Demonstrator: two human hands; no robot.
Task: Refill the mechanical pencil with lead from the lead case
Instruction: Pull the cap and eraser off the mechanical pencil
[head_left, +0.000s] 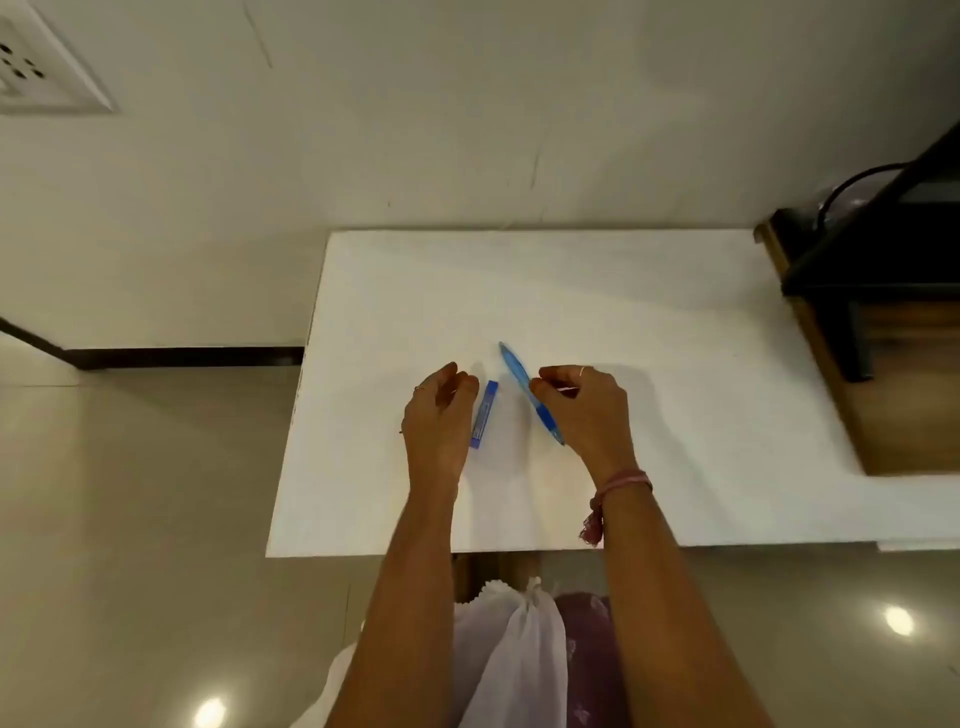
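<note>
A blue mechanical pencil (519, 376) lies slanted on the white table (675, 364), one end pointing away and left. My right hand (587, 410) rests over its near half, thumb and fingertips touching the barrel about midway. A slim blue lead case (483, 414) lies flat just left of the pencil. My left hand (439, 415) sits beside the case on its left, fingers curled and apart, holding nothing. Whether the right hand's fingers grip the pencil or only touch it is unclear.
The table's left edge (301, 395) and near edge (467, 551) drop to a tiled floor. A wooden-topped stand (883, 395) with a dark frame (852, 291) abuts the table at the right. A wall runs along the far side.
</note>
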